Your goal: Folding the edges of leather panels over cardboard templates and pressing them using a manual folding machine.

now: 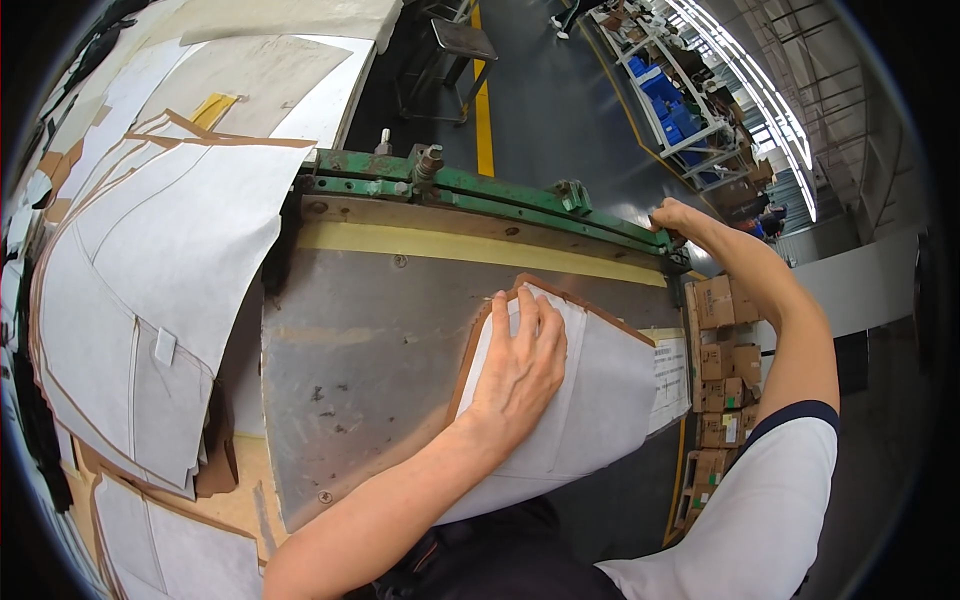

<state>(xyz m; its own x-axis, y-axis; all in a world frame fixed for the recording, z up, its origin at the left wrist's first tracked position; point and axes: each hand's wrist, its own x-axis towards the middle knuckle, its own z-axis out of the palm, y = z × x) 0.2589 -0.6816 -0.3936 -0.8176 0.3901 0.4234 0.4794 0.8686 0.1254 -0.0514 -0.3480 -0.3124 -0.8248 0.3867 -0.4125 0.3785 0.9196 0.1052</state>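
Observation:
My left hand lies with its fingers stretched out on a white sheet piece with brown edges. That piece rests on the grey metal bed of a machine and hangs over its near edge. Along the far side of the bed runs a green metal bar with bolts, above a yellow strip. At the bar's right end, my right hand is closed around what looks like its handle; the fingers are partly hidden. My right arm is raised and bent.
A stack of white, brown-edged pieces lies left of the bed, with more pieces at lower left. Cardboard boxes are piled at right. Beyond stand a metal stool and a shelf with blue bins.

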